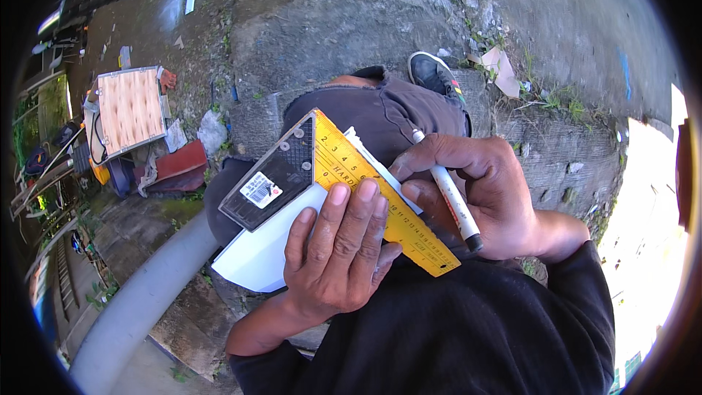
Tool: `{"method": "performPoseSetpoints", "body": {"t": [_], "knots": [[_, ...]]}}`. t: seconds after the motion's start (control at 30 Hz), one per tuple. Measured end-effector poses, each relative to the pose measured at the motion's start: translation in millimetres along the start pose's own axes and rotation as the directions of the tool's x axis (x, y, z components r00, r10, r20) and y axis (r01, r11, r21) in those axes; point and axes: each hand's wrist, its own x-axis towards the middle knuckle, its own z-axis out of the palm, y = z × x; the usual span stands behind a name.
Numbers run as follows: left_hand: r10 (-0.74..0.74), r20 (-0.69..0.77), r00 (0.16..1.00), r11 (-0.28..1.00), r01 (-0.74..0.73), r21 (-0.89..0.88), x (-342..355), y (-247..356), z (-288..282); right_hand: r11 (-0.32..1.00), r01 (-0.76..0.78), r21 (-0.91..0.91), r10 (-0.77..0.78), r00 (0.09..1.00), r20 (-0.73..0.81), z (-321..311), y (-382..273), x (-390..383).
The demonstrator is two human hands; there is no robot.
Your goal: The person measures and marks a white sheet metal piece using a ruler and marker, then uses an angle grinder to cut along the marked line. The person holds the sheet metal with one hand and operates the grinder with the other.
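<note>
My left hand [338,249] lies flat with fingers spread, pressing a try square with a yellow ruler blade [344,168] and a black handle [274,175] onto a white sheet [256,252] that rests on my thigh. My right hand [486,194] grips a white marker pen [453,199] with a dark end, its tip up against the ruler's far edge. My knee in dark trousers [380,113] and a dark shoe [433,71] show beyond the square.
A plywood-topped box [131,110] stands on junk at the left, with red sheet pieces [181,164] beside it. A grey pipe [139,300] runs along the lower left. Rough concrete ground [351,22] with scraps and weeds lies ahead.
</note>
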Motion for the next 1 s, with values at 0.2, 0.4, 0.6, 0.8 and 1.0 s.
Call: {"method": "performPoseSetpoints", "body": {"t": [0.2, 0.4, 0.6, 0.8, 1.0], "knots": [[-0.029, 0.016, 0.999, 0.999, 0.029, 0.017, 3, 3, -2, 0.999, 0.051, 0.017, -0.052, 0.996, 0.073, -12, 4, 1], [-0.075, -0.013, 0.997, 0.997, 0.075, 0.021, 5, 7, 1, 0.994, 0.099, 0.049, -0.102, 0.993, 0.065, -14, 7, 1], [-0.081, -0.004, 0.997, 0.996, 0.081, 0.029, 6, 7, 2, 0.989, 0.11, 0.102, -0.109, 0.994, -0.008, -9, 12, -1], [-0.09, -0.012, 0.996, 0.996, 0.09, 0.025, 5, 8, 3, 0.987, 0.115, 0.108, -0.121, 0.992, 0.045, -13, 14, -2], [-0.084, 0.005, 0.996, 0.996, 0.084, 0.04, 3, 8, 4, 0.99, 0.073, 0.119, -0.086, 0.991, 0.103, -18, 13, -4]]}}
